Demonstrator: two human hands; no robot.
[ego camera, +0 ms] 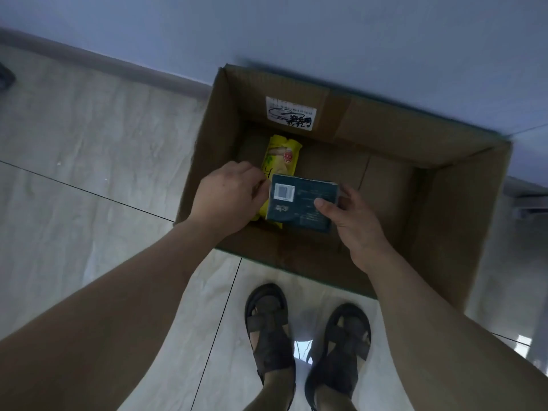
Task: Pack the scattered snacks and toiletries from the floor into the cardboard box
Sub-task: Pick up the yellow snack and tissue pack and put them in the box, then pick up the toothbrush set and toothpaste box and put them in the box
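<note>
Cardboard box, open-topped, fills the centre and right of the frame on a pale tiled floor. Nearest, at the bottom, two feet in dark sandals stand just before it. Above them, both arms reach in. The right hand grips a dark green packet by its right end, thumb on top; the left hand pinches its left edge, probably to lay it flat beside a yellow snack packet already on the box bottom. Beyond, a white label on the far inner wall, then a bluish wall.
</note>
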